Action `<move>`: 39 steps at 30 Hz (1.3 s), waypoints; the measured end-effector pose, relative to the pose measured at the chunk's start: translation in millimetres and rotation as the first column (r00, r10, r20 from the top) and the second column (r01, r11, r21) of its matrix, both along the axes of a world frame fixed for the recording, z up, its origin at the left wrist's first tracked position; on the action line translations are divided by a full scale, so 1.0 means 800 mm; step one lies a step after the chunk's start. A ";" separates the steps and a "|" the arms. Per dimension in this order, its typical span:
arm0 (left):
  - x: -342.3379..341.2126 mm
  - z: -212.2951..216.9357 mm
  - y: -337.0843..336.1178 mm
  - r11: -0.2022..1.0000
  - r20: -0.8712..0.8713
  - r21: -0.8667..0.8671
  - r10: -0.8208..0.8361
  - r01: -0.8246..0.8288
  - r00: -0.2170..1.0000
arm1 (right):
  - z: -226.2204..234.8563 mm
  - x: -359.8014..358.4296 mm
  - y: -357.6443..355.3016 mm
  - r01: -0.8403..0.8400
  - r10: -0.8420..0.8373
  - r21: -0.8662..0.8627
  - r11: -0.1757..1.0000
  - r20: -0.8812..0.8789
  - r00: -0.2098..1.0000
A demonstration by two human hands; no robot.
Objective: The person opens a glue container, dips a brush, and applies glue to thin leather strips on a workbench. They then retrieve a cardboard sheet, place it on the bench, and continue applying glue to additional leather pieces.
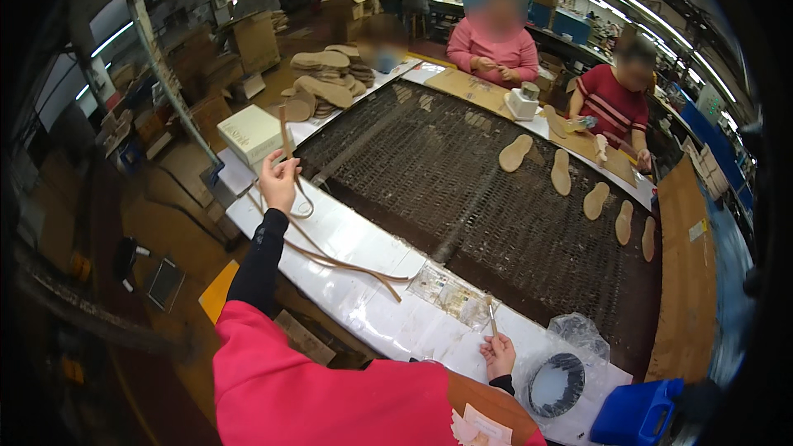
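Observation:
My left hand [279, 183], raised over the white tabletop's left part, pinches a thin brown strip [285, 134] that stands up above the fingers. More long brown strips [347, 265] trail across the white surface below it, one of them looped beside the hand. Low on the right, my right hand [498, 355] is closed around a small brush [493, 320], its tip pointing away from me. Beside this hand is a round dark-rimmed tub [556, 384] with pale contents, wrapped in clear plastic.
Past the white table edge [376, 314] runs a dark mesh conveyor [413, 173] carrying several tan insoles [561, 172]. Stacked insoles [322, 87] and a pale box [254, 134] stand left. A blue jug [634, 413] sits at lower right. Two people work across the conveyor.

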State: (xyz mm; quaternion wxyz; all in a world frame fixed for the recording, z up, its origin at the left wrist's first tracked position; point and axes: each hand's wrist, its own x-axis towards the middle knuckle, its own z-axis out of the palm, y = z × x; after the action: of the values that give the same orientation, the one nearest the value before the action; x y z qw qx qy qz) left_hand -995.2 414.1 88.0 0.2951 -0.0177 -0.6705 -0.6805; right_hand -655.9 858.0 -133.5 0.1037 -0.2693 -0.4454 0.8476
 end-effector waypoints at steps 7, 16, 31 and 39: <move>-0.005 0.092 -0.027 0.985 -0.269 -0.104 0.108 -0.140 0.957 | 0.000 0.006 -0.003 0.019 -0.022 -0.050 0.999 -0.056 0.998; 0.108 0.287 -0.068 0.954 -0.623 -0.003 0.233 -0.301 0.747 | 0.001 0.003 -0.002 -0.003 -0.005 -0.094 0.996 -0.089 0.996; 0.245 0.154 -0.016 0.874 -0.161 -0.445 0.134 -0.193 0.978 | 0.000 0.001 0.005 -0.076 0.075 -0.050 0.996 -0.015 0.997; 0.276 -0.051 0.105 0.683 0.504 -0.426 -0.365 0.593 0.783 | 0.026 -0.002 -0.006 -0.046 0.042 0.099 0.994 0.039 0.998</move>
State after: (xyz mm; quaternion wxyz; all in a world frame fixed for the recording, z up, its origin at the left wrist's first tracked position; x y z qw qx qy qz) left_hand -774.7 498.3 46.8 -0.0517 -0.1506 -0.8545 -0.4945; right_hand -657.3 853.1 -112.6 0.0901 -0.2697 -0.4949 0.8211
